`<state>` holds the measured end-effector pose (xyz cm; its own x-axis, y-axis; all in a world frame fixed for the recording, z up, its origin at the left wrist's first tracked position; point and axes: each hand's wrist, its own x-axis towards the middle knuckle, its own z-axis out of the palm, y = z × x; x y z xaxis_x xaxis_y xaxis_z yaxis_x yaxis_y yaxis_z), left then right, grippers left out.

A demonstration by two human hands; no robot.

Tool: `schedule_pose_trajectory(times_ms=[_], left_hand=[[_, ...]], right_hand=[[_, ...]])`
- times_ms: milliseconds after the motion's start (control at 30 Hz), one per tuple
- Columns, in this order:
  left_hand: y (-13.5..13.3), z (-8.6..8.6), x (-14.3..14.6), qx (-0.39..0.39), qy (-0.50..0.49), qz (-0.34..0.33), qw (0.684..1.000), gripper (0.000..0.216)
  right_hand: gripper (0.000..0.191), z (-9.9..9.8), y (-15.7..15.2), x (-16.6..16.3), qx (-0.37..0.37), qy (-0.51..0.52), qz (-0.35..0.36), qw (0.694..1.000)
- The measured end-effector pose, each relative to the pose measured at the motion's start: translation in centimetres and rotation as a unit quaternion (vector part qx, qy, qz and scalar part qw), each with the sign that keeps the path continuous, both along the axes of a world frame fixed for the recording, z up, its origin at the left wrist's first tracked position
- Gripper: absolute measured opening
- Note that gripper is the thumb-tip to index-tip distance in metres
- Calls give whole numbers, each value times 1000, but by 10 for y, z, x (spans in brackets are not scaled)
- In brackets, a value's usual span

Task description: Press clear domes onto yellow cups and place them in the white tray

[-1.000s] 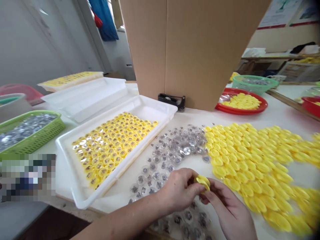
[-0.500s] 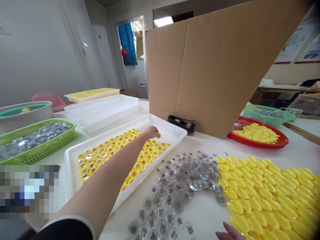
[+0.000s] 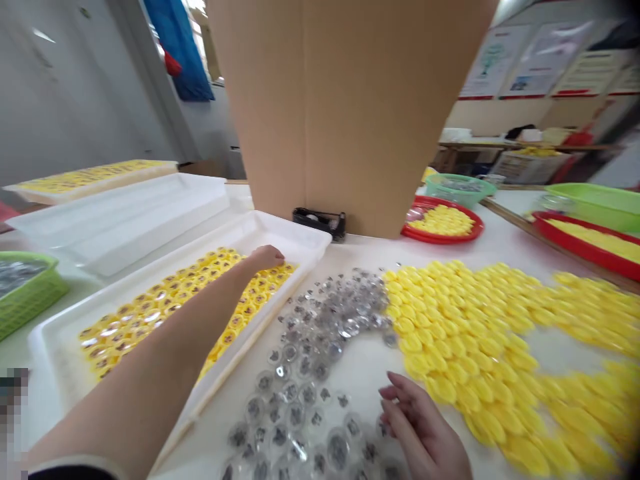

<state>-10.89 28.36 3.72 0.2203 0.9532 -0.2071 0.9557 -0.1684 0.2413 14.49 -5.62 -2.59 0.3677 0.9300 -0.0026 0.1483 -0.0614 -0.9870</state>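
Left hand [image 3: 265,258] curled over yellow plastic caps [image 3: 150,310] in the white tray [image 3: 280,235]; grip unconfirmed. Right hand [image 3: 425,427] open beside clear plastic domes [image 3: 305,360] on the table [image 3: 365,373]. Caps judged light, stiff; take by the rim.

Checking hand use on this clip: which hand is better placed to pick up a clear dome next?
Probably the right hand: it sits beside the loose clear domes, while the left hand is stretched across into the white tray.

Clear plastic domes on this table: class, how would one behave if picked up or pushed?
A clear plastic dome is probably light, looking thin-walled. Its rounded shell may roll when pushed, and its glossy surface could prove slippery.
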Motion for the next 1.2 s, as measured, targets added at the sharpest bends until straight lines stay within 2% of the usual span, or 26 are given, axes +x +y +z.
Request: schedule_pose_trajectory(times_ms=[100,167,267,333,367,433,500,567,667,733,767,833,867,933,967,1000,1067,1200], left_hand=[[-14,9,4,36,10,3,999,36],[-26,23,6,66,8,14,998,44],[-55,54,12,123,-8,27,992,50],[-86,75,20,176,-51,7,983,46],[-104,83,25,203,-85,-14,975,43],[-146,90,37,234,-169,-71,955,37],[-187,84,49,208,-237,-118,942,34],[-222,66,60,145,-286,-135,937,32],[-256,28,78,9,-365,-85,927,27],[-268,5,92,-106,-454,6,885,25],[-271,-5,99,-166,-506,58,845,24],[-275,-17,111,-284,-604,138,732,25],[-276,-21,115,-336,-642,156,671,27],[-276,-25,119,-410,-699,158,564,28],[-275,-26,118,-426,-721,155,523,25],[-274,-27,116,-430,-740,154,494,22],[-270,-28,111,-421,-763,165,462,15],[-262,-28,100,-413,-769,187,451,16]], right_hand=[[27,7,-4,8,32,-141,29,989],[22,13,-3,22,49,-276,35,959],[21,29,6,46,-38,-485,18,873],[20,39,17,56,-113,-561,24,820],[18,42,24,58,-133,-578,35,804],[12,47,36,59,-143,-587,52,795],[10,48,45,56,-154,-592,64,789],[11,46,49,52,-166,-590,67,787],[11,46,47,47,-176,-572,74,798],[12,49,43,41,-175,-551,77,812],[13,53,41,37,-171,-540,78,821],[15,62,37,26,-156,-519,78,837],[15,67,36,21,-145,-508,79,846],[17,77,34,10,-114,-476,85,868],[18,81,35,7,-95,-456,93,880],[19,83,37,5,-75,-436,105,891],[21,83,44,6,-43,-435,128,890],[19,69,69,24,-46,-554,104,825]])
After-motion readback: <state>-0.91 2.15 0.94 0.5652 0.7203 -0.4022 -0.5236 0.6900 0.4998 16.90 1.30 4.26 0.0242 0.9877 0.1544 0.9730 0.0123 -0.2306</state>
